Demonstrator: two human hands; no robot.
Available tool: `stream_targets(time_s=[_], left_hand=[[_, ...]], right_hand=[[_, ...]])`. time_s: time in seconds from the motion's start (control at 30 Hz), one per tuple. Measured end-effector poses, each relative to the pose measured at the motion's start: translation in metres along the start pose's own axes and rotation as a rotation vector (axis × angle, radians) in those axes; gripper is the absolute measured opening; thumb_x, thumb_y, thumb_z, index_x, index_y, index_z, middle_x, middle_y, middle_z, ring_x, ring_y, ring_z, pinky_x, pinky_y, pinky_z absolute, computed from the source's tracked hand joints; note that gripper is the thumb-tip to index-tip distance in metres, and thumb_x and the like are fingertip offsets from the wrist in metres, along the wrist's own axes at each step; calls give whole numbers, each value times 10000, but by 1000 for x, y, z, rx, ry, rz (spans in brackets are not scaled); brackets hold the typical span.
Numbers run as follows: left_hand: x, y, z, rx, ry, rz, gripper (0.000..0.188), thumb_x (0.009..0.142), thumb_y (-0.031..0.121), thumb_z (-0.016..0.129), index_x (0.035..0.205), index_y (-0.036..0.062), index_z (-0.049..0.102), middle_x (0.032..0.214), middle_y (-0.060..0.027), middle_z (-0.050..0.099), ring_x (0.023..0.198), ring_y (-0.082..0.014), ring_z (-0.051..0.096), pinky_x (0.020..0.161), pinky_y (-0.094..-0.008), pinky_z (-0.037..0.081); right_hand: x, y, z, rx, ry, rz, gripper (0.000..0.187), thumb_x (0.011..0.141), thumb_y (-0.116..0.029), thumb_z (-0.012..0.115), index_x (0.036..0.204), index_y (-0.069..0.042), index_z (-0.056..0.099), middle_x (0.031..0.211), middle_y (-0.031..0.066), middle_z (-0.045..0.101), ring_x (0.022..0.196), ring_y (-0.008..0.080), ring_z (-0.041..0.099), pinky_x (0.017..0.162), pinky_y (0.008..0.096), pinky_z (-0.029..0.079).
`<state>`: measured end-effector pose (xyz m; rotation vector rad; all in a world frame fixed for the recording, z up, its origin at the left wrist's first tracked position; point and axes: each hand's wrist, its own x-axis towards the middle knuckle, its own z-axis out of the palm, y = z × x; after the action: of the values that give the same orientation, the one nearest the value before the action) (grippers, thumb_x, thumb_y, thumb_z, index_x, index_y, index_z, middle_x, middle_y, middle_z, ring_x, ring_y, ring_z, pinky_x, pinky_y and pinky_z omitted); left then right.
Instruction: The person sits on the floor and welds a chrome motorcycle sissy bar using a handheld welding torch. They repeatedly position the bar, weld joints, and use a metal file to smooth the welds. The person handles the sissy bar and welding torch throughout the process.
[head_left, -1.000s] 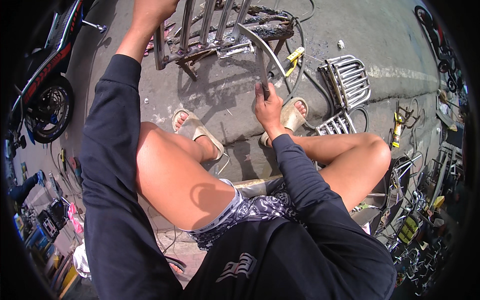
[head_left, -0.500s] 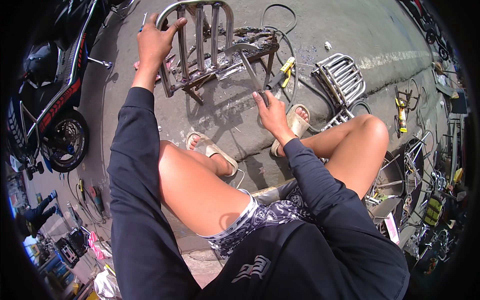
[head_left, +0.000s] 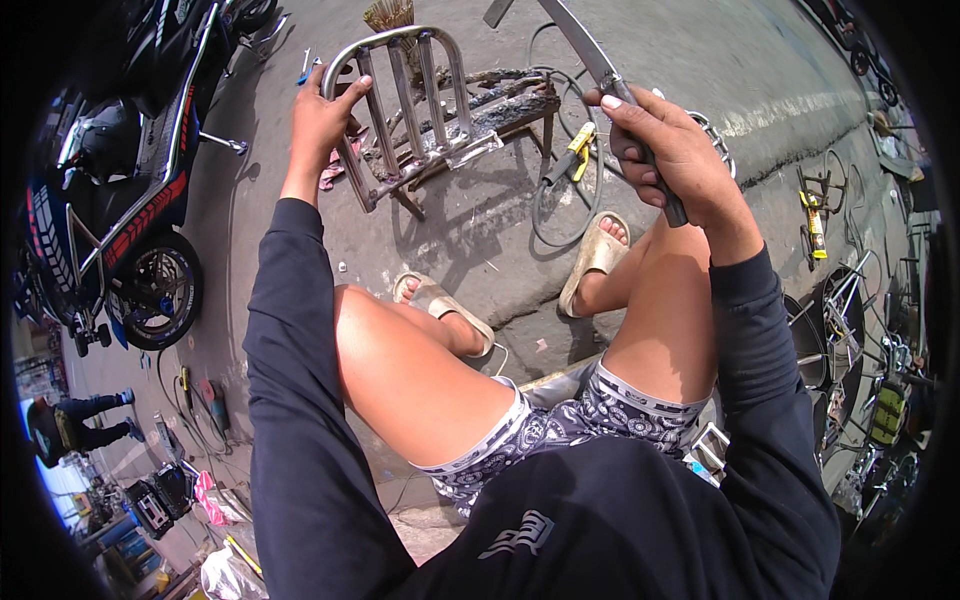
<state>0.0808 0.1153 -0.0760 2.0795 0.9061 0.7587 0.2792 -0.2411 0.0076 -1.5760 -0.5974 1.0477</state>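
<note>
My left hand (head_left: 325, 125) grips the left side of a metal rack (head_left: 432, 90) made of a bent tube with several bars. The rack stands tilted on a low, rough, slag-crusted metal stand (head_left: 525, 115). Raised at the right, my right hand (head_left: 680, 150) is closed around the dark handle of a chipping hammer (head_left: 588, 45). The hammer's head is up at the top edge, apart from the rack. Between stand and right hand, a yellow-and-black welding electrode holder (head_left: 575, 155) lies on the ground with its cable.
A second barred rack (head_left: 722, 145) is mostly hidden behind my right hand. A motorbike (head_left: 150, 280) stands at the left. Behind the rack is a broom (head_left: 388, 14). Metal parts (head_left: 850, 320) crowd the right side. Farther left are an angle grinder (head_left: 215, 405) and another person's legs (head_left: 100, 420).
My right hand has lifted the chipping hammer up and rightward, away from the rack. The rack leans a little differently under my left hand, and a broom now shows behind it.
</note>
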Motion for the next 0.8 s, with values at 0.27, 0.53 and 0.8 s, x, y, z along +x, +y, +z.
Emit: stream_targets(time_s=[0.27, 0.53, 0.8], left_hand=[[-8, 11, 1, -218, -177, -85, 587, 925, 204, 781, 1405, -9, 518, 781, -46, 678, 556, -117, 645, 478, -255, 518], [3, -10, -4, -472, -125, -239, 337, 972, 68, 600, 1299, -1, 555, 682, -57, 623, 531, -114, 606, 449, -246, 482], [-3, 10, -29, -720, -120, -195, 313, 919, -40, 531, 1232, -42, 527, 1095, -261, 718, 487, -48, 434, 464, -209, 414]], right_hand=[[32, 61, 23, 908, -52, 304, 178, 1076, -175, 533, 1177, -30, 512, 726, -48, 435, 514, 11, 386, 376, 159, 354], [63, 64, 22, 1126, -210, 279, 103, 1079, -142, 491, 1023, -60, 463, 730, -47, 430, 546, 25, 393, 399, 175, 346], [62, 56, 30, 989, -32, 246, 182, 1089, -204, 539, 967, -88, 469, 723, -51, 418, 533, 10, 373, 372, 156, 331]])
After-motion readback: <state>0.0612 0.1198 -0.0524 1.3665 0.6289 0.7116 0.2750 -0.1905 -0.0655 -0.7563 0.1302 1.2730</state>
